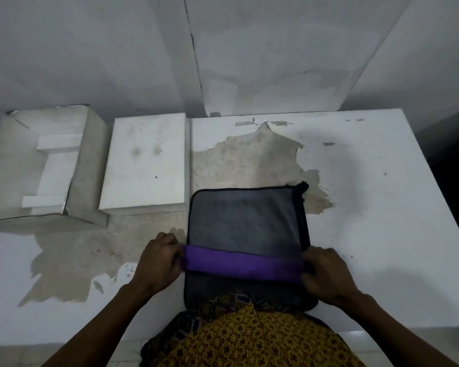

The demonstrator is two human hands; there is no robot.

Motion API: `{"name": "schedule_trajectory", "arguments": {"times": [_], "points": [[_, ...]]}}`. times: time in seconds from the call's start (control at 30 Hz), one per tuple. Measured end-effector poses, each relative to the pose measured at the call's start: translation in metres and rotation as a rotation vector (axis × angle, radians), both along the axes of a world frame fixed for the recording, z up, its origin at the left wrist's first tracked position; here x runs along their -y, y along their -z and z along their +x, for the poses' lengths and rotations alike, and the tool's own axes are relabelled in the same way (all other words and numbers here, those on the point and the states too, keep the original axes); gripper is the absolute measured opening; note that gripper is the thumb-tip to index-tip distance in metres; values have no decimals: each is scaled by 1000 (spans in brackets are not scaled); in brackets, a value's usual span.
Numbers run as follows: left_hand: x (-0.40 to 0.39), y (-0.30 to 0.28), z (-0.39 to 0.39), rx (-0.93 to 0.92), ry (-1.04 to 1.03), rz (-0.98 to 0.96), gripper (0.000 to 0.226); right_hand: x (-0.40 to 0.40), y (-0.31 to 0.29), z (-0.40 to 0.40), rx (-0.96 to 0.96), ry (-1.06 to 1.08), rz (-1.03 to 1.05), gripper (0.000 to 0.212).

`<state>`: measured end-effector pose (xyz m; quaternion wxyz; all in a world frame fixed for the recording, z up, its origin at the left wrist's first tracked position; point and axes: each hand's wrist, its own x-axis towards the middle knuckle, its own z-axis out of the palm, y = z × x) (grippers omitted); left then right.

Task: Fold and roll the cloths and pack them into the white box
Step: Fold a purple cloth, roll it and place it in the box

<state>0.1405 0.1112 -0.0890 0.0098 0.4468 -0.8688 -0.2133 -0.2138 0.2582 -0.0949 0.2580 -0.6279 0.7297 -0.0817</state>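
Pinching both ends of the grey, purple-backed microfibre cloth (245,221), left hand (158,263) and right hand (326,276) are keeping its roll even.

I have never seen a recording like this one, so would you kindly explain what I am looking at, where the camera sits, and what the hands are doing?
There is no machine here. The single picture comes from a camera worn on a person's head, looking down at their own two bare hands and a worn white table.

On the table lies a grey cloth with a dark border and a purple underside. The left hand and the right hand each grip one end of a purple band, which seems to be the cloth's near edge turned over.

To the left stand an open white box and a flat white slab, possibly its lid. The patterned yellow fabric at the bottom is the person's clothing.
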Motion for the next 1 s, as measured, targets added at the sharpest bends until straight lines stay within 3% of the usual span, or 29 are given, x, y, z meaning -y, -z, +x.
{"name": "schedule_trajectory", "arguments": {"times": [0.13,0.2,0.33,0.43,0.57,0.77,0.87,1.0], "points": [[2,-3,-28,-53,-8,-14,21,36,-7,27,38,-40,-91,5],[0,0,-44,-39,77,59,26,56,-8,45,75,-136,-36,17],[0,12,-68,183,226,166,51,77,-1,75,14,-246,187,49],[-1,17,-73,184,184,186,40,78,10,84,-53,-231,301,66],[1,18,-72,159,149,244,30,78,14,81,7,-171,401,63],[8,3,-67,-91,3,473,22,85,-5,62,299,-160,346,38],[10,-3,-68,-126,7,488,40,88,-27,59,529,-126,334,27],[9,-13,-75,-189,32,452,78,97,-56,62,829,-69,353,34]]}}
